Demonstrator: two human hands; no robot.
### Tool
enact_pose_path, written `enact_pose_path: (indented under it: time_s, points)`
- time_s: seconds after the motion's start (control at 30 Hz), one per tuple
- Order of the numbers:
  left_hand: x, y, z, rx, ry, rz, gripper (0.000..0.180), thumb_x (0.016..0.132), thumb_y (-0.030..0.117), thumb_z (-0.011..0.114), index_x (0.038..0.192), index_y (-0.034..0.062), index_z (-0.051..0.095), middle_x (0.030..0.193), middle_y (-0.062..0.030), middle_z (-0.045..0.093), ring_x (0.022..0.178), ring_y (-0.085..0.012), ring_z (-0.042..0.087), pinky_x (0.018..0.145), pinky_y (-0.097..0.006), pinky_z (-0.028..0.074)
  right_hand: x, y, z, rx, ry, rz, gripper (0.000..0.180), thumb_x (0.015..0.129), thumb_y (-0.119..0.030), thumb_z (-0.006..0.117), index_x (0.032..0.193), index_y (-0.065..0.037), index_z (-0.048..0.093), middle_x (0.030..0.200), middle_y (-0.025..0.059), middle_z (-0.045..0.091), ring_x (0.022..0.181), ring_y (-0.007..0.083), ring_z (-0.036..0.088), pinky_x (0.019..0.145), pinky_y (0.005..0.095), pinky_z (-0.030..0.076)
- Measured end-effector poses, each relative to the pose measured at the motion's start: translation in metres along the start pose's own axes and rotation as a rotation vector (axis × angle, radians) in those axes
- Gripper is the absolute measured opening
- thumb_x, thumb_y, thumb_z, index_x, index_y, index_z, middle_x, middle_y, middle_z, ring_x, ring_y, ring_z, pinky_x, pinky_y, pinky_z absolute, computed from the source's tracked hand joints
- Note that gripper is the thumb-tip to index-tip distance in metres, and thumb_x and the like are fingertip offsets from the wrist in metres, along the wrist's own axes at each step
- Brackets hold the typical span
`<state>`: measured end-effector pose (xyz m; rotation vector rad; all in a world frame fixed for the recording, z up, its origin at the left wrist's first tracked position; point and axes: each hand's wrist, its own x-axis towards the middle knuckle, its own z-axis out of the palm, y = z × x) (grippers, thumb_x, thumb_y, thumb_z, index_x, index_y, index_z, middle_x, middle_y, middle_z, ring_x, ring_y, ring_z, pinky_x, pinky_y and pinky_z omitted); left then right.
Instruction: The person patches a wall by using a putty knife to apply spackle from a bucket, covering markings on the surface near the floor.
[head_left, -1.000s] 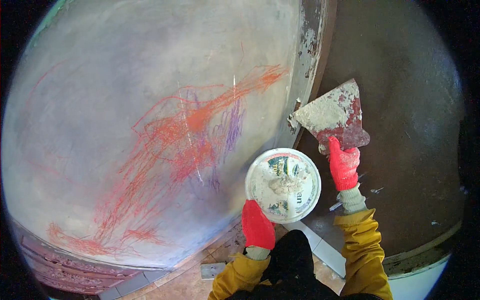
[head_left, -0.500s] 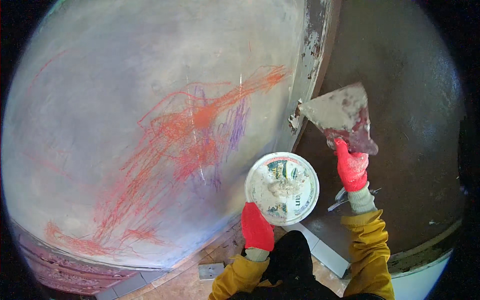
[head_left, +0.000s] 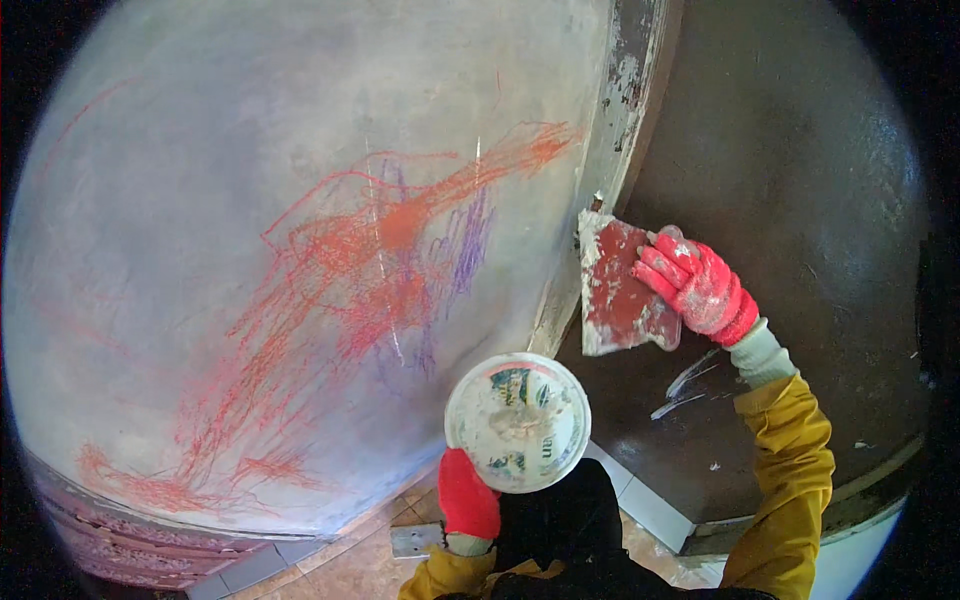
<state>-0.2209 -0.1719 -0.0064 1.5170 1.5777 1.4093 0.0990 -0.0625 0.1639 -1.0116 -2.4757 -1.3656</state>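
My left hand [head_left: 467, 497], in a red glove, grips the near left rim of a round white plastic lid [head_left: 540, 392]. A small mound of pale putty [head_left: 520, 422] sits in the lid's middle. My right hand [head_left: 703, 288], also gloved in red, is closed on a wide red putty knife [head_left: 617, 280]. White putty clings along the blade's left edge and is spotted over its face. That edge lies against the chipped frame strip [head_left: 622, 110], beside a damaged spot. The lid is below and left of the knife, apart from it.
A grey-white wall [head_left: 250, 150] with orange, red and purple scribbles fills the left. At the right stands a dark brown panel [head_left: 790, 150] with white smears [head_left: 685, 385]. A grey rectangular plate [head_left: 415, 541] lies on the tiled floor [head_left: 350, 570] near my left sleeve.
My right hand has turned the putty knife and brought it left and down onto the frame; its red face now shows. My left hand has shifted the lid left and nearer to me.
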Motion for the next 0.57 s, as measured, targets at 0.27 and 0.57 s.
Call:
enact_pose_path:
  time_s: [0.27, 0.57]
  points:
    - [-0.012, 0.021, -0.013, 0.376, -0.007, 0.043, 0.031, 0.089, 0.023, 0.036, 0.096, -0.0013, 0.053, 0.090, -0.0199, 0.057, 0.086, -0.0328, 0.056, 0.072, -0.039, 0.044, -0.007, 0.009, 0.019, -0.046, -0.092, 0.014, 0.041, 0.078, -0.013, 0.044, 0.119, -0.007, 0.045, 0.123, 0.0070, 0.045, 0.115, 0.0201, 0.042, 0.097, 0.0313, 0.035]
    - [-0.012, 0.020, -0.009, 0.023, 0.023, -0.073, 0.037, 0.092, 0.030, 0.033, 0.096, -0.0009, 0.053, 0.096, -0.0189, 0.058, 0.090, -0.0321, 0.056, 0.077, -0.041, 0.043, 0.000, 0.003, -0.006, 0.142, -0.069, -0.018, 0.046, 0.072, -0.014, 0.049, 0.118, -0.011, 0.047, 0.119, 0.0078, 0.046, 0.114, 0.0236, 0.042, 0.095, 0.0353, 0.037]
